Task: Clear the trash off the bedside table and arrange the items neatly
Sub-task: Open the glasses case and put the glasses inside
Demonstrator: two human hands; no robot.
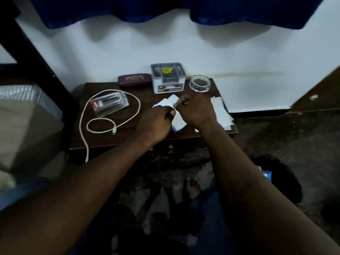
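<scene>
Pinching thin white paper [166, 103], both hands [156, 124] [193, 109] curl above dark wood table [103, 138].

white cable [128, 118], maroon case [133, 80], blue curtain [165, 10]

Labels on grey organizer [168, 83], gold script on maroon case [134, 80]: unreadable.

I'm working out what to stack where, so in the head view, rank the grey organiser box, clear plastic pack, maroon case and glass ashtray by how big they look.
1. grey organiser box
2. clear plastic pack
3. maroon case and glass ashtray: they look too alike to rank; the case is longer, the ashtray deeper.
</scene>
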